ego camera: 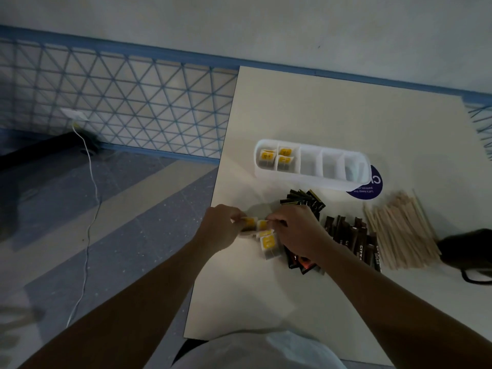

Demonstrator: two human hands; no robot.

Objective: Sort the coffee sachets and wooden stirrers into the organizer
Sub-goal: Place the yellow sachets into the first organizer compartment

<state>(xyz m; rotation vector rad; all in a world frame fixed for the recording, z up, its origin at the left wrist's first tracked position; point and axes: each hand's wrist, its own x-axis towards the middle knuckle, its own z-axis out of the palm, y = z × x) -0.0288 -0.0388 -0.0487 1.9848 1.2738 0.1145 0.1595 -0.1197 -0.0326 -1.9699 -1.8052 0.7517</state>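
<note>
A white organizer (311, 178) with several compartments stands on the table; its left end holds three yellow-labelled sachets (277, 159). More yellow-labelled sachets (269, 242) lie near the table's left edge. My left hand (219, 227) pinches one of them (249, 223), and my right hand (298, 230) pinches another beside it (263, 225). Black sachets (306, 201) lie behind my right hand, brown stick sachets (354, 238) to its right. A heap of wooden stirrers (402, 230) lies further right.
The beige table (332, 115) ends at its left edge by my left hand. A purple round sticker (372, 189) shows under the organizer's right end. A dark object (471, 251) sits at the right edge. A white cable (87, 209) runs over the floor.
</note>
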